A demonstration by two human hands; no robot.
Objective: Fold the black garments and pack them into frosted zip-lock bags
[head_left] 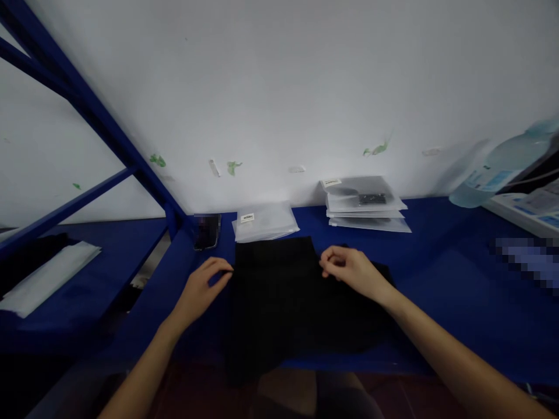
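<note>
A black cloth [275, 297] lies spread on the blue table [454, 279], its lower edge hanging over the front. My left hand [205, 291] pinches the cloth's left edge between thumb and fingertips, near its upper corner. On the other side, my right hand [349, 270] has its fingers curled together at the cloth's right edge, thumb against fingers, pinching the fabric. Just behind the cloth lie flat clear plastic bags [271, 221] with a small label. More plastic bags [364, 201] are stacked to their right, the top one with a dark item inside.
A phone [207, 231] lies at the back left beside a blue metal frame [100, 125]. Large bottle [498, 169] and white box [524, 212] stand at the back right. A white package [52, 278] rests on the left table. The wall is behind.
</note>
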